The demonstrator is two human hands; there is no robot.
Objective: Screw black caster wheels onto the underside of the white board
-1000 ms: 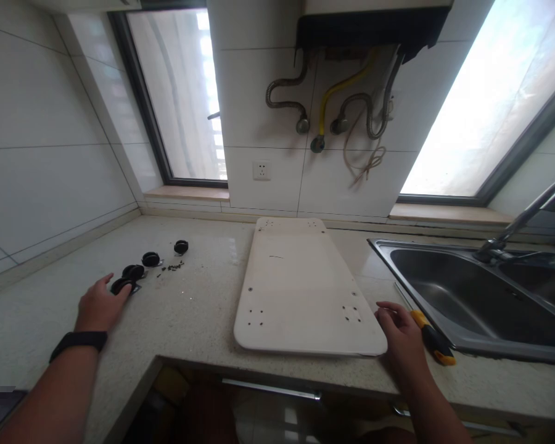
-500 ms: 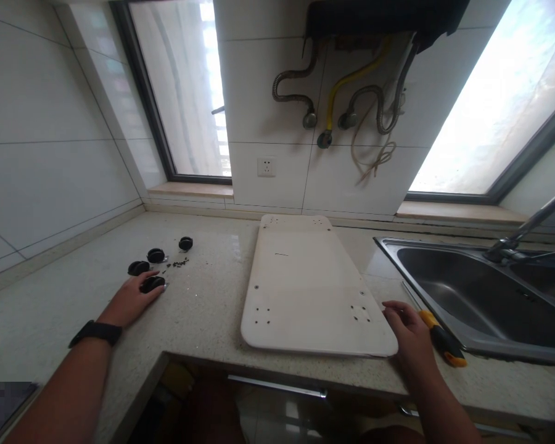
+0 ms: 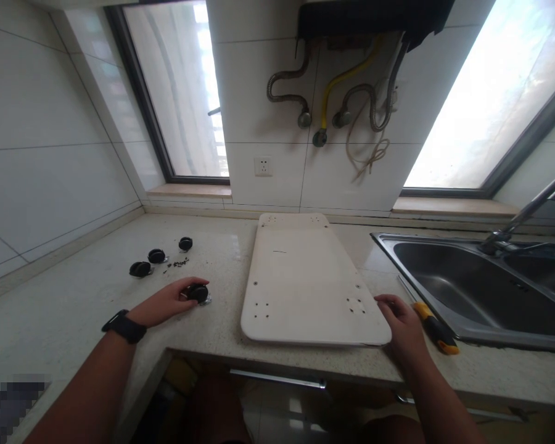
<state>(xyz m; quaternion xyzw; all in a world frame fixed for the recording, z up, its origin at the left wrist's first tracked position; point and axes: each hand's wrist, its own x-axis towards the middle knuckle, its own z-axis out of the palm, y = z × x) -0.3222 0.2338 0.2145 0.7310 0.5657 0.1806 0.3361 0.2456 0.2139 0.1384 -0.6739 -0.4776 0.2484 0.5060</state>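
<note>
My left hand (image 3: 173, 299) is closed around a black caster wheel (image 3: 197, 294), with its metal plate showing at the lower right, just over the counter. A white board (image 3: 305, 277) with rounded corners lies flat on the counter, with groups of small holes near its corners. At the board's right edge, near the front corner, my right hand (image 3: 402, 327) rests with curled fingers against it; the fingertips are partly hidden. Three more caster wheels (image 3: 156, 256) sit at the left, beside a scatter of small dark screws (image 3: 178, 264).
A screwdriver (image 3: 435, 330) with a yellow and black handle lies between my right hand and the steel sink (image 3: 435, 290). The faucet (image 3: 504, 240) stands at the far right. Pipes (image 3: 324, 98) hang on the tiled wall. The counter's front edge runs close below the board.
My left hand has moved right, away from the other casters, carrying one caster wheel toward the board. My right hand stays at the board's edge. The view has shifted slightly.
</note>
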